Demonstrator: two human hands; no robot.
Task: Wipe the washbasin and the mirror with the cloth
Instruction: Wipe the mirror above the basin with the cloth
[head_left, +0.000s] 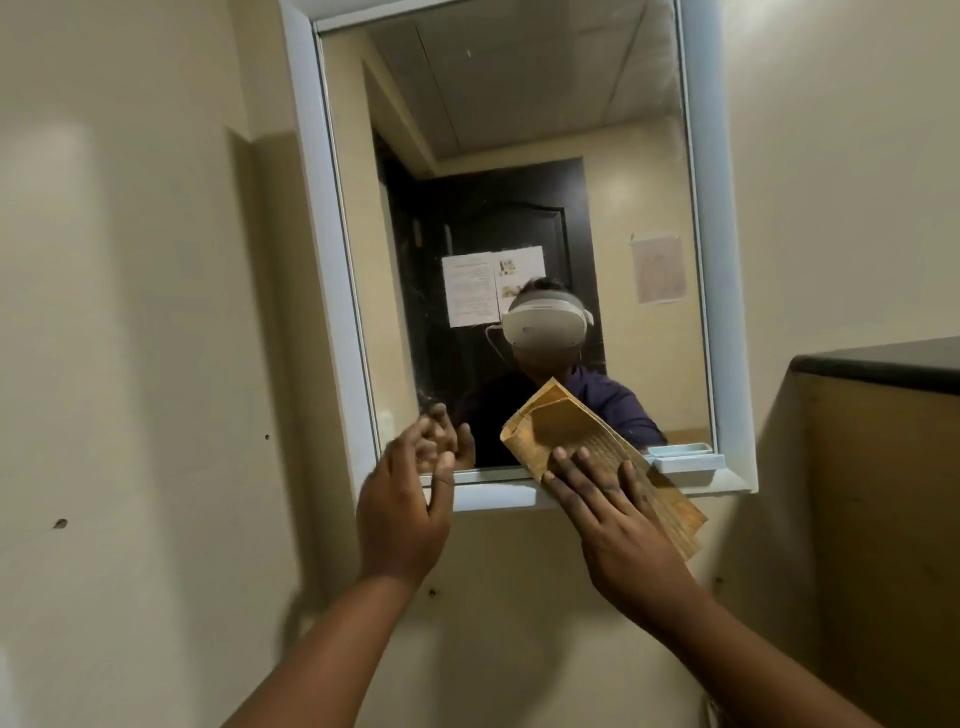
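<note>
Facing the cream wall (130, 312), I see the mirror (519, 130) in its pale frame (322, 260), with a dark-topped cabinet (883, 467) to the right. My right hand (618, 519) lies flat with fingers spread, pressing the folded yellow cloth (571, 431) against the glass at the lower edge. My left hand (410, 499) hovers beside it, empty, fingers loosely curled. A small tray (685, 460) sits on the frame's ledge.

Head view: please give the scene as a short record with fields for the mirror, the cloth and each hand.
mirror: on the wall, pale frame, smudges on its lower left glass
cloth: yellow, folded, flat against the mirror's lower edge
right hand: palm pressed flat on the cloth, fingers spread
left hand: raised near the mirror's lower left corner, empty, fingers loosely curled
washbasin: not in view
</note>
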